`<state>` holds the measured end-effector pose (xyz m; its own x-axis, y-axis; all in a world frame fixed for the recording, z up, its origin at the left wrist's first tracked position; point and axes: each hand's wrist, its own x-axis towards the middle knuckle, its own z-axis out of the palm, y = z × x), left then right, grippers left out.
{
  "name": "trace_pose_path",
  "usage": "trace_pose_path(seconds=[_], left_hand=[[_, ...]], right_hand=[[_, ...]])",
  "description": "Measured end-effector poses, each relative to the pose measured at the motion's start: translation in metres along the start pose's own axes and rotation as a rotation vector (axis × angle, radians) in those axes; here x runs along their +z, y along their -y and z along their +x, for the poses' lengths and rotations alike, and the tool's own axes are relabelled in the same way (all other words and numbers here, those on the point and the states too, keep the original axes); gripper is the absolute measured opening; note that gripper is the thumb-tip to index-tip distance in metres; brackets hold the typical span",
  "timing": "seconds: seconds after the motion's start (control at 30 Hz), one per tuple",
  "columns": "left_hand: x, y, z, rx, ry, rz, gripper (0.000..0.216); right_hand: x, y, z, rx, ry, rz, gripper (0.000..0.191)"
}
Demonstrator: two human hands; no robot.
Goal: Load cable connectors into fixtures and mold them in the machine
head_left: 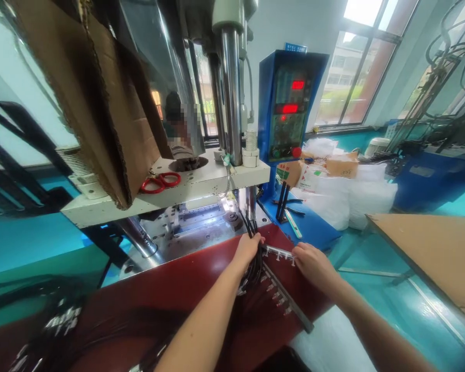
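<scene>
My left hand is closed around a bunch of thin black cables, which loop down beneath it onto the dark red tabletop. Between my hands runs a light grey strip with small T-shaped prongs along its lower side. Its right end is pinched in the fingers of my right hand; whether the left fingers also touch it I cannot tell. Just below, a longer grey bar lies slantwise on the tabletop, with several small metal-tipped pieces along it.
A press with a white plate stands ahead, red-handled scissors on it beside cardboard. Pliers and a cutter knife lie on a blue surface. More black cables lie left; a brown table is right.
</scene>
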<state>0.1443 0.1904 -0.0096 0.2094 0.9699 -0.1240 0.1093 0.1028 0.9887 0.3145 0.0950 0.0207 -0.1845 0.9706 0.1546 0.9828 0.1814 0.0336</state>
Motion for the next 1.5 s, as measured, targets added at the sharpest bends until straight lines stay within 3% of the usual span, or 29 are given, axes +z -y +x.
trace_pose_path(seconds=[0.3, 0.47, 0.63, 0.8, 0.93, 1.07, 1.2, 1.37, 1.5], left_hand=[[0.003, -0.002, -0.003, 0.035, -0.015, 0.078, 0.026], [0.003, 0.000, -0.002, 0.039, -0.024, 0.130, 0.026], [0.004, 0.000, -0.002, 0.061, -0.031, 0.142, 0.027], [0.002, 0.001, 0.000, 0.058, -0.039, 0.095, 0.022], [0.000, 0.002, -0.004, 0.046, -0.008, -0.031, 0.023], [0.005, -0.008, -0.021, 0.010, 0.058, -0.187, 0.023], [0.013, -0.026, -0.045, -0.061, 0.217, -0.351, 0.023], [0.022, -0.039, -0.069, -0.121, 0.471, -0.300, 0.035], [0.022, -0.041, -0.078, -0.098, 0.504, -0.282, 0.032]], right_hand=[[0.012, 0.006, 0.021, 0.033, 0.087, -0.082, 0.029], [0.016, 0.007, 0.036, 0.079, 0.152, -0.020, 0.017], [0.011, 0.002, 0.044, 0.109, 0.212, 0.170, 0.013], [-0.022, -0.013, 0.048, 0.109, 0.272, 0.534, 0.012], [-0.044, -0.033, 0.027, 0.177, 0.305, 0.834, 0.013], [-0.048, -0.052, -0.017, 0.282, 0.284, 1.055, 0.019], [-0.046, -0.058, -0.057, 0.330, 0.245, 1.174, 0.024], [-0.044, -0.040, -0.071, 0.271, 0.180, 1.136, 0.020], [-0.041, -0.027, -0.066, 0.163, 0.061, 0.945, 0.012]])
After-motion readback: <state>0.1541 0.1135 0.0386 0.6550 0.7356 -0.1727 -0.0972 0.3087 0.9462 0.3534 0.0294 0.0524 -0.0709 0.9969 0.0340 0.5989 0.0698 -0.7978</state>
